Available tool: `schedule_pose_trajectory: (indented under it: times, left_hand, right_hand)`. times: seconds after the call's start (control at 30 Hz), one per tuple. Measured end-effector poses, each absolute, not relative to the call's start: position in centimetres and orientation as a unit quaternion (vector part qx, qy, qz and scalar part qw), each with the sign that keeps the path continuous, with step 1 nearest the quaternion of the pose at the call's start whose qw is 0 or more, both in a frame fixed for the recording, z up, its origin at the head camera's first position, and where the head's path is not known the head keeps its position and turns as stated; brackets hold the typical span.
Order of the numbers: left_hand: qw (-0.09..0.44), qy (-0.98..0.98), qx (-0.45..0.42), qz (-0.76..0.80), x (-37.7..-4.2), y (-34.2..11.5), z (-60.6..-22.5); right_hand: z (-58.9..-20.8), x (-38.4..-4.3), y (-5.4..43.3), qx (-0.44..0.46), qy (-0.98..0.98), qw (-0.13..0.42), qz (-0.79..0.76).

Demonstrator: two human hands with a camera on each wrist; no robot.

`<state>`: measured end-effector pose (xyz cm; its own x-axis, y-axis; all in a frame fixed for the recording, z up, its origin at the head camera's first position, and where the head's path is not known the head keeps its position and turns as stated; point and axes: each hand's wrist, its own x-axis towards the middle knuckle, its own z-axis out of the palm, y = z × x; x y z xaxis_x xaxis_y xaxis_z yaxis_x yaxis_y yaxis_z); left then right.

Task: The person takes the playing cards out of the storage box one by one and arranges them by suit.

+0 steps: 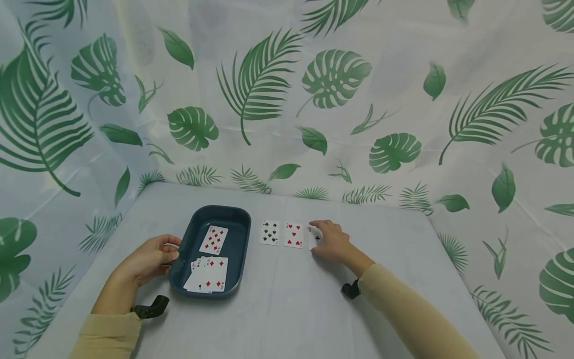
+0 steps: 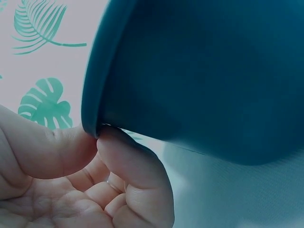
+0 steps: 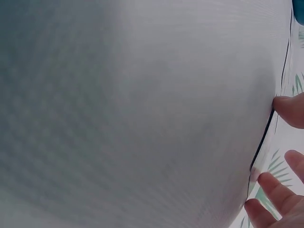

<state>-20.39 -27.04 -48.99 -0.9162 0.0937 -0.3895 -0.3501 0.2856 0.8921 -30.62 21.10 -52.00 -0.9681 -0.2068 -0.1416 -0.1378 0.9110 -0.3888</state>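
Beneath the left fingers and right fingers we see a pale table, stretching out around them. Beyond them we find a white backdrop printed with greenery. Straight up from the right fingers we notice a split leaf, and up to their left a feathery palm frond. Well to their right we see a pointed leaf. Far up and left of the left fingers we spot a large frond. Close up from the right wrist, we glimpse a green sprig between the right fingers
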Motion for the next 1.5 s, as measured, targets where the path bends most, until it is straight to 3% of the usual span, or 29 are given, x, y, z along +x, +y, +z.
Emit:
schedule_pose_trajectory:
  times: [0.37, 1.0, 1.5]
  left_hand:
    - [0.189, 0.78, -0.079, 0.592, -20.3, -27.0, -48.9]
    - [0.189, 0.778, -0.069, 0.595, -20.4, -26.9, -49.0]
    - [0.192, 0.771, -0.067, 0.603, -20.4, -27.3, -49.0]
  right_hand:
    - [-51.3, -30.3, 19.3, -0.101, 0.978, 0.062, -0.174]
    - [-46.8, -25.0, 8.7, -0.253, 0.948, 0.035, -0.189]
    - [-46.9, -23.9, 1.2, -0.318, 0.925, 0.036, -0.205]
